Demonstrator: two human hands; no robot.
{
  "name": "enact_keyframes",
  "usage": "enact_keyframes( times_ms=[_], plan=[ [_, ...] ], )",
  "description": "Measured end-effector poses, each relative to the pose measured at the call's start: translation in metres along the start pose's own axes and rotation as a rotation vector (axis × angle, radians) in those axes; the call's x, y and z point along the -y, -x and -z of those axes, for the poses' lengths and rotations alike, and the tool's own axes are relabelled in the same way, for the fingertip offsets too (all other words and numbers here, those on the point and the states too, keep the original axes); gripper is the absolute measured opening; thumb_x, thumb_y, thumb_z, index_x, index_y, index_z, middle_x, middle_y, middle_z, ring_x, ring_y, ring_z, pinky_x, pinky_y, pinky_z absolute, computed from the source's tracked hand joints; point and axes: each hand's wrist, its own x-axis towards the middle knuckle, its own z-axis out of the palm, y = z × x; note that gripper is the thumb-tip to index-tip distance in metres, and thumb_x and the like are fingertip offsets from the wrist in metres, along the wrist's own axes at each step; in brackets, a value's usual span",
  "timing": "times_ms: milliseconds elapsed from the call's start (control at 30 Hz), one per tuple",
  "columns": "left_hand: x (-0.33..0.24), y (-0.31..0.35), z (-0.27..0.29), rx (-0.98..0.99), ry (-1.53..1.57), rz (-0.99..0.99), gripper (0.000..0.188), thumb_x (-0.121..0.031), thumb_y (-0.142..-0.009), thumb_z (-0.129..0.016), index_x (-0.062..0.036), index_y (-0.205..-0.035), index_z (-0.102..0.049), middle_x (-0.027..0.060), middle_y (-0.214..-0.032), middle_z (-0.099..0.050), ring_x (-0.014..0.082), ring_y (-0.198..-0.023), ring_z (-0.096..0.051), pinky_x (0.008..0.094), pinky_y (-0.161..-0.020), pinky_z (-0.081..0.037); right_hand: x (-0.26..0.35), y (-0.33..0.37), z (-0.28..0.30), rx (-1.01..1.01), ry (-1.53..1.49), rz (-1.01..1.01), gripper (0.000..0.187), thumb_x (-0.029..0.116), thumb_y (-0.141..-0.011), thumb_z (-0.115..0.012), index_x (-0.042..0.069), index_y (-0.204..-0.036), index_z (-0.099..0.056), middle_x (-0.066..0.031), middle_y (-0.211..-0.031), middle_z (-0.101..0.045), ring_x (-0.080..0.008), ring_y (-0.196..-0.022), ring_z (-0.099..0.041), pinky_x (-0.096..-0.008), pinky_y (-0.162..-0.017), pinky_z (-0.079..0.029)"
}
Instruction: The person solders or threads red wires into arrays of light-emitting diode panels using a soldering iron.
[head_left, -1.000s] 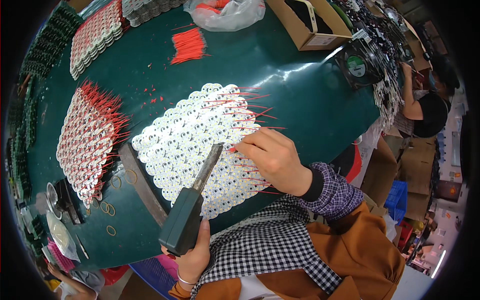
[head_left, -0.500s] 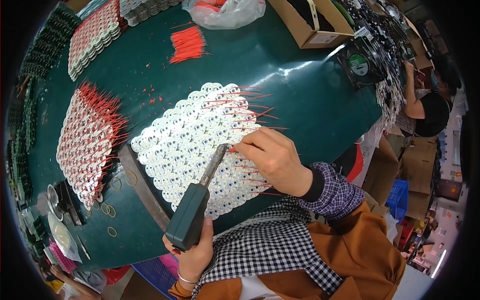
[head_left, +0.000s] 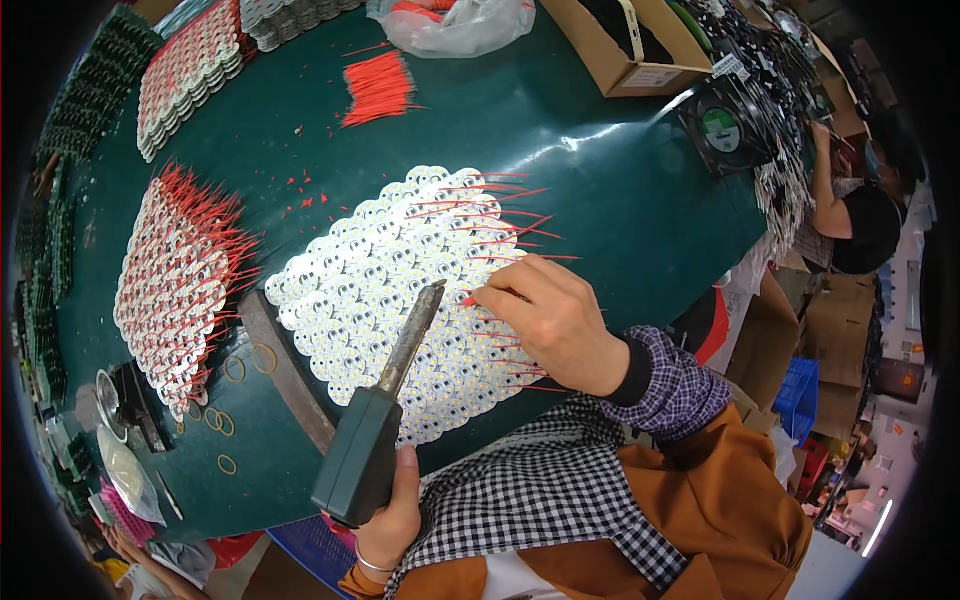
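My left hand (head_left: 394, 522) is wrapped round the dark green handle of a soldering iron (head_left: 360, 455). Its metal tip hangs over a white panel of round LED boards (head_left: 345, 250), a little left of my right fingertips. With thumb and forefinger pinched, my right hand (head_left: 550, 318) holds a short red wire (head_left: 469, 300) against the panel; most of the wire is hidden by the fingers. Several other red wires stick out from the panel's right side. A dark metal bar (head_left: 283, 365) lies along the panel's left edge.
Left of the panel lies a wired stack of LED boards (head_left: 170, 290), with rubber bands (head_left: 227, 465) near it. Farther back are a bundle of red wires (head_left: 378, 88), a plastic bag (head_left: 455, 35) and a cardboard box (head_left: 640, 75). A black fan (head_left: 722, 128) stands at right; a person (head_left: 860, 215) sits beyond.
The soldering iron has drawn back left and toward me, so its tip is now apart from the red wire. My right hand has stayed almost in place.
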Motion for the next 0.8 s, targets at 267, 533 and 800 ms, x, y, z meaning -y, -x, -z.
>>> enact_keyframes(
  times_ms=[267, 533, 800],
  plan=[
    [-0.002, -0.009, -0.003, 0.079, -0.291, -0.184, 0.032, 0.001, -0.084, -0.073, 0.0031, -0.114, -0.063, 0.0070, -0.100, -0.067, 0.0126, -0.078, -0.064, 0.0266, -0.071, -0.052, 0.000, -0.001, 0.000, -0.002, -0.013, -0.019, 0.023, 0.000, -0.071, -0.066, 0.000, -0.094, -0.069, -0.0081, -0.086, -0.062, -0.0228, -0.076, -0.062, -0.0328, -0.064, -0.052],
    [-0.008, -0.011, -0.011, 0.037, -0.249, -0.043, 0.019, -0.016, -0.083, -0.075, -0.0059, -0.099, -0.071, 0.0036, -0.082, -0.064, 0.0172, -0.068, -0.060, 0.0311, -0.067, -0.043, -0.001, 0.000, -0.001, -0.006, -0.020, -0.020, 0.022, 0.000, -0.071, -0.067, 0.000, -0.094, -0.069, -0.0081, -0.086, -0.062, -0.0226, -0.076, -0.062, -0.0325, -0.064, -0.052],
    [-0.008, -0.010, -0.004, 0.084, -0.339, -0.225, 0.028, -0.001, -0.082, -0.075, 0.0037, -0.108, -0.065, 0.0068, -0.093, -0.067, 0.0129, -0.076, -0.062, 0.0279, -0.069, -0.051, -0.001, 0.000, 0.000, -0.009, -0.019, -0.021, 0.022, 0.000, -0.072, -0.066, 0.000, -0.094, -0.069, -0.0081, -0.086, -0.062, -0.0228, -0.076, -0.062, -0.0325, -0.064, -0.052]
  ],
)
